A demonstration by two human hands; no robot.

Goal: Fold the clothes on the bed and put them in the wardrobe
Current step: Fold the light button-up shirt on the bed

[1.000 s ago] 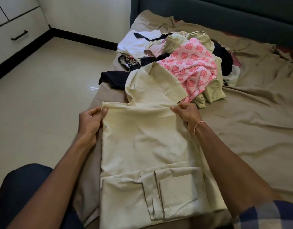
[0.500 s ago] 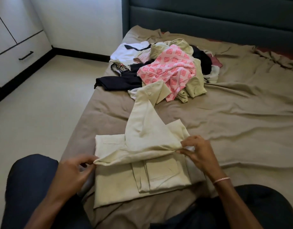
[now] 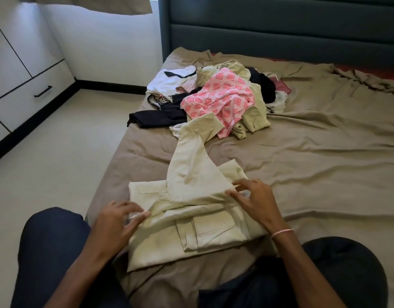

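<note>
- We see the bed (image 3: 324, 174) under a wrinkled brown sheet, with white wardrobe (image 3: 18, 63) fronts across the floor on the left.
- A heap of unfolded clothes (image 3: 256, 112), topped by a pink patterned garment (image 3: 222, 101), lies near the headboard.
- The cream shirt (image 3: 191, 181) lies partly folded at the bed's near edge, between our 2 knees. Its far end trails up to the heap.
- Our left hand (image 3: 115, 223) reaches in from below. Its blurred fingers (image 3: 136, 215) are loosely spread at the fold's left end, gripping nothing.
- Our right hand (image 3: 258, 201) hovers palm down, its fingers (image 3: 232, 194) spread wide and their tips touching the fold's right end.
- A thin pink bracelet (image 3: 281, 232) circles the right wrist.
</note>
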